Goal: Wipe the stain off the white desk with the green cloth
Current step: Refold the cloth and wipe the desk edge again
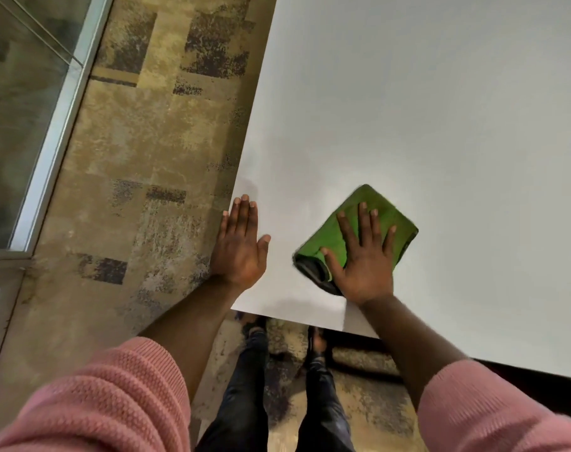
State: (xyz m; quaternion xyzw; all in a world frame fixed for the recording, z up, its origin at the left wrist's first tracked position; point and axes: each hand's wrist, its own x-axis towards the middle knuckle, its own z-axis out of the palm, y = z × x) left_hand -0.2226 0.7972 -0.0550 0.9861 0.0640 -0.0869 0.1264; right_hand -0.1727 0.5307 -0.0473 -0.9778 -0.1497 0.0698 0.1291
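Note:
The folded green cloth [395, 216] lies flat on the white desk [440, 109] near its front left corner. My right hand [362, 256] presses down on the cloth with fingers spread, covering its lower middle. My left hand [241, 246] rests flat on the desk's left edge, fingers together, holding nothing, a hand's width left of the cloth. No stain shows on the desk surface; the part under the cloth is hidden.
Patterned brown carpet [140, 177] runs along the desk's left side. A glass partition with a metal frame [49, 151] stands at far left. My legs and feet [254, 370] show below the desk's front edge.

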